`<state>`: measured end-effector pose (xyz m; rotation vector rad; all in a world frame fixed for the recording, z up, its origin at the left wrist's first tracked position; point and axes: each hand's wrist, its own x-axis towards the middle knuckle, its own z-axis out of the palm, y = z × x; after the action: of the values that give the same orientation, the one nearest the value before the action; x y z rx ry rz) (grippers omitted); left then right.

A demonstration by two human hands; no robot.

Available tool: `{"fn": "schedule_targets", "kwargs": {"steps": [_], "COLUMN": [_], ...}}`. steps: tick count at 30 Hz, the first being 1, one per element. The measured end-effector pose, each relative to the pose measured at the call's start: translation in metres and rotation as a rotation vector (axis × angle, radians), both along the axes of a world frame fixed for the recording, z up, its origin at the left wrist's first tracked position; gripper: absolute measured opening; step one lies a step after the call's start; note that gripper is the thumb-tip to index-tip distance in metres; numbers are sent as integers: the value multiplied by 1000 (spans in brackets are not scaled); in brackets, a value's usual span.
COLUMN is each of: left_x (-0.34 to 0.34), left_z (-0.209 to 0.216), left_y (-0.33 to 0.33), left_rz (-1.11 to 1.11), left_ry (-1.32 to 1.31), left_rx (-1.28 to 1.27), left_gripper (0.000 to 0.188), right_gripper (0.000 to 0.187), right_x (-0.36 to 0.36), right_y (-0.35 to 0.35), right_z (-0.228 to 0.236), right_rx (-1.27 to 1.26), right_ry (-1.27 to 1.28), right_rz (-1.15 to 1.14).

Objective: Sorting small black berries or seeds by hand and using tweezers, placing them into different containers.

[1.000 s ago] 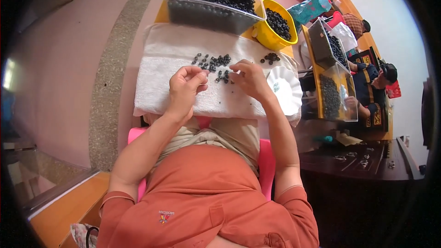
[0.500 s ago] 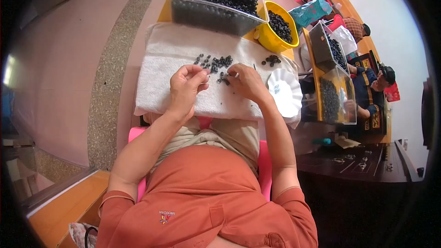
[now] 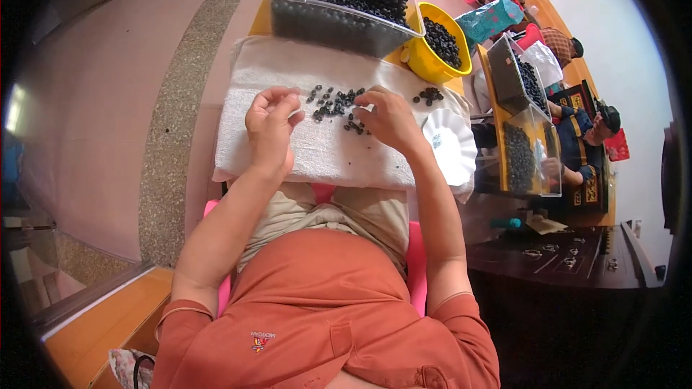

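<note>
Small black bead-like pieces [image 3: 333, 106] lie in a loose group on a white towel [image 3: 288, 57] spread over the table before me. My left hand [image 3: 271, 128] is raised just left of the group, thumb and fingertips pinched together; whatever is between them is too small to make out. At the group's right edge my right hand [image 3: 391, 119] has its fingers curled over the pieces, and its fingertips partly hide what they touch. A smaller cluster of black pieces [image 3: 429, 95] rests right of that hand. Beside my right wrist sits a white dish with a scalloped rim [image 3: 455, 151].
A clear bin [image 3: 324, 25] heaped with black pieces stands at the table's far side, a yellow bucket [image 3: 427, 61] of them to its right. Further right, a person [image 3: 577, 126] sits by more clear bins [image 3: 530, 162]. A dark panel [image 3: 555, 256] lies at lower right.
My left hand has moved left, away from the group, uncovering more pieces. My right hand has shifted slightly up and right, still beside the pieces.
</note>
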<state>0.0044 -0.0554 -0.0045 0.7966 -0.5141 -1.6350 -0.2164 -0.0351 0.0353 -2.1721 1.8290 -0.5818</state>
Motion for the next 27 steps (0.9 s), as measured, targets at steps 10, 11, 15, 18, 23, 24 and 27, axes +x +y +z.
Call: {"fn": "schedule_targets", "kwargs": {"steps": [10, 11, 15, 18, 23, 24, 27], "left_x": [4, 3, 3, 2, 2, 2, 1], "left_z": [-4, -4, -5, -8, -13, -11, -5], "left_y": [-9, -8, -6, -6, -8, -7, -4], "left_rz": [96, 91, 40, 21, -4, -4, -31], "left_ry": [-29, -26, -21, -7, -17, -17, -16], "left_rx": [30, 35, 18, 32, 47, 46, 40], "left_gripper": [33, 34, 34, 35, 32, 32, 31], "right_gripper": [30, 30, 28, 25, 22, 21, 21], "right_x": [51, 52, 50, 50, 47, 46, 41], "right_y": [-5, -6, -9, -9, -3, -2, -2], "right_z": [-3, -4, -15, -17, -14, -13, -11], "right_rx": [56, 58, 52, 43, 27, 34, 67], "right_ry": [145, 146, 212, 228, 223, 215, 215], "right_rz": [145, 146, 222, 203, 157, 142, 103]}}
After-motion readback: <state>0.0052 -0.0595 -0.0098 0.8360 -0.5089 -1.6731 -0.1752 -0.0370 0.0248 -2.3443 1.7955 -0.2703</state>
